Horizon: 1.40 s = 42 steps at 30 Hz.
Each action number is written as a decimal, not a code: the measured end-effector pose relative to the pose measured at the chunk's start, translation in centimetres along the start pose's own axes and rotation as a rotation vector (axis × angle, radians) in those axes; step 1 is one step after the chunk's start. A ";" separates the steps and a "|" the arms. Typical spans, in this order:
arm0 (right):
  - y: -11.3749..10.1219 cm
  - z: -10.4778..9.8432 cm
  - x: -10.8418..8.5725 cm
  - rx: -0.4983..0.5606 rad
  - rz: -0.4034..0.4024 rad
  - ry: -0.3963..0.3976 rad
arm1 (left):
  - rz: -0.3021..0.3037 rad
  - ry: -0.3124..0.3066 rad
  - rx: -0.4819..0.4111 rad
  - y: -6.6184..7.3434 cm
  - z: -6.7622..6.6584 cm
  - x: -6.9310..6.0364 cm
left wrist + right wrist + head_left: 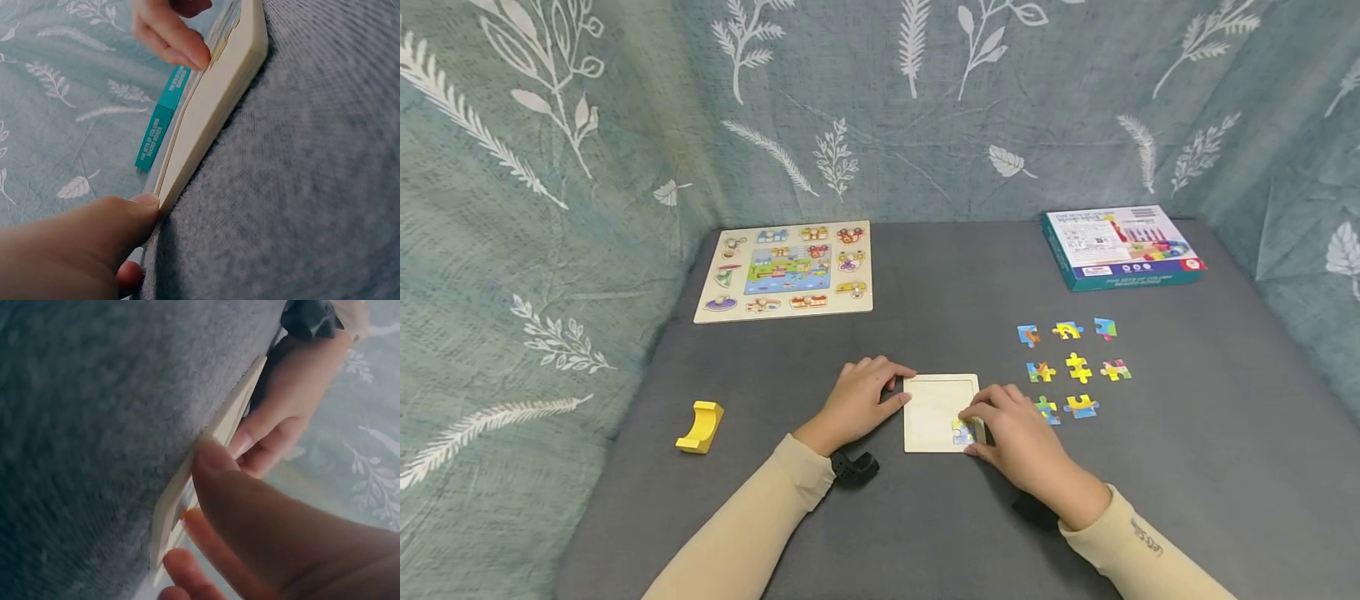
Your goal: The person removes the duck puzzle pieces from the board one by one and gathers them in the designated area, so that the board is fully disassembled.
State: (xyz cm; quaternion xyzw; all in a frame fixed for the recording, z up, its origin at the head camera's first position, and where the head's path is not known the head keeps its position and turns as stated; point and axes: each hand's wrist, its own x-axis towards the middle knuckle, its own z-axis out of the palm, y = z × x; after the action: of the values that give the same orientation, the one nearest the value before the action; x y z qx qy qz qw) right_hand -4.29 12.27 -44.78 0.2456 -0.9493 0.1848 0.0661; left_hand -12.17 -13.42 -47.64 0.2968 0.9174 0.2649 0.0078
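A square wooden puzzle tray [928, 417] with a raised rim lies flat on the dark table. My left hand [856, 398] rests at its left side, the index fingertip at the upper left corner and the thumb [134, 215] against the edge. In the lower right corner of the tray lies a blue and yellow jigsaw piece [961, 432]. My right hand [1022, 437] holds this piece between a bent index finger and the thumb, and the thumb [215, 459] also touches the tray's rim. Part of the piece is hidden by the fingers.
Several loose jigsaw pieces [1078, 367] lie in rows right of the tray, one partly behind my right hand. A wooden picture board [790, 271] lies at the back left, a boxed set [1123, 247] at the back right. A yellow curved block [702, 427] lies at left.
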 end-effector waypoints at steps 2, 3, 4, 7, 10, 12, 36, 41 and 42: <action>0.1 -0.1 0.1 0.052 0.006 -0.018 | 0.000 0.006 0.005 0.1 0.0 0.1; 0.1 -0.1 0.2 0.073 0.008 -0.033 | -0.001 0.005 0.009 0.1 0.0 0.1; 0.1 -0.2 0.3 0.094 0.013 -0.050 | 0.000 0.005 0.012 0.1 0.0 0.2; 0.1 -0.3 0.6 0.119 0.045 -0.097 | 0.006 0.006 0.017 0.1 0.0 0.3; 0.2 -0.5 0.8 0.155 0.084 -0.142 | 0.005 0.009 0.018 0.1 0.1 0.3; 0.4 -0.5 0.9 0.212 0.096 -0.152 | 0.002 0.001 0.023 0.1 0.2 0.2; 14.9 -8.2 -6.2 0.215 0.550 0.005 | -0.002 0.000 0.014 -0.1 0.1 -0.2; 15.4 -7.9 -6.5 0.209 0.577 0.016 | 0.009 -0.004 0.017 -0.1 0.1 -0.1; 15.4 -7.9 -6.5 0.202 0.577 0.019 | 0.010 -0.003 0.016 -0.1 0.1 -0.1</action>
State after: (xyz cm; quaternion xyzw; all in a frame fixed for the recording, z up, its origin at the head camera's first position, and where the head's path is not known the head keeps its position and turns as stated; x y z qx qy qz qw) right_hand -5.90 30.63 -43.83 -0.0308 -0.9560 0.2919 -0.0049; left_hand -12.15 -13.50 -47.75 0.3018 0.9180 0.2572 0.0056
